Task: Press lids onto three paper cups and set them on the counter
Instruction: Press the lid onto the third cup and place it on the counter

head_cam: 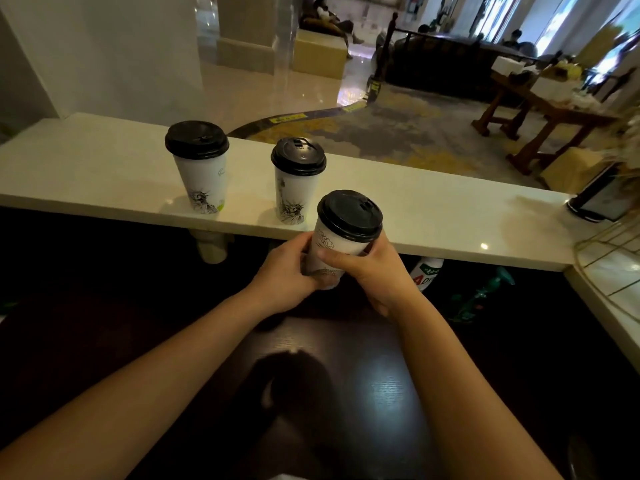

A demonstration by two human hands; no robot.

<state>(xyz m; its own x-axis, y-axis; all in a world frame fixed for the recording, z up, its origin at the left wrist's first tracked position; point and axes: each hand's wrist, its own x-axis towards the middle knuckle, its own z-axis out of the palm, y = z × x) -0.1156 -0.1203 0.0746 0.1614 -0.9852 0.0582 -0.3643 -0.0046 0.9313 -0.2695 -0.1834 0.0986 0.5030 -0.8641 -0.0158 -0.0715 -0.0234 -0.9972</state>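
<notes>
Fingers point(313, 258) of both hands wrap the third paper cup point(341, 244), left hand point(287, 275) and right hand point(375, 275) pressed around its lower wall. Its black lid point(349, 215) is seated on top. The cup hangs just before the white surface point(433, 209), near whose front edge two lidded cups point(199, 168) point(298, 178) stand upright, apart from each other.

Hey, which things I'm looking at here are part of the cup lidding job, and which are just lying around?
Job:
left cup, lidded, on the counter
middle cup, lidded, on the counter
third cup, lidded, held in the left hand and right hand

Lying about:
bottle under the counter
green sprayer
wire basket
</notes>
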